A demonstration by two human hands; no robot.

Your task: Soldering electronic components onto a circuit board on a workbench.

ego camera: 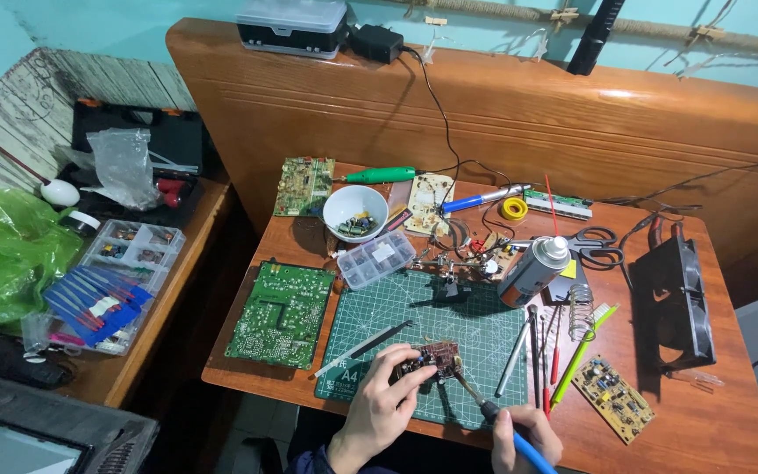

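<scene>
Head view: a small brown circuit board (436,358) is pinched between the curled fingers (416,376) of the left hand (385,405) and tilted up from the green cutting mat (370,303). A blue-handled soldering iron (511,432) is gripped in the closed right hand (528,439), with its tip brought up just beside the board's near edge, close to the left fingertips; actual contact cannot be made out. No smoke or fresh solder can be seen, so the work is judged to be under way rather than finished. Black tweezers (379,341) lie on the mat just beyond the left fingers, unused. Further out, a large green circuit board (281,312) and a spray can (534,270) are left untouched.
</scene>
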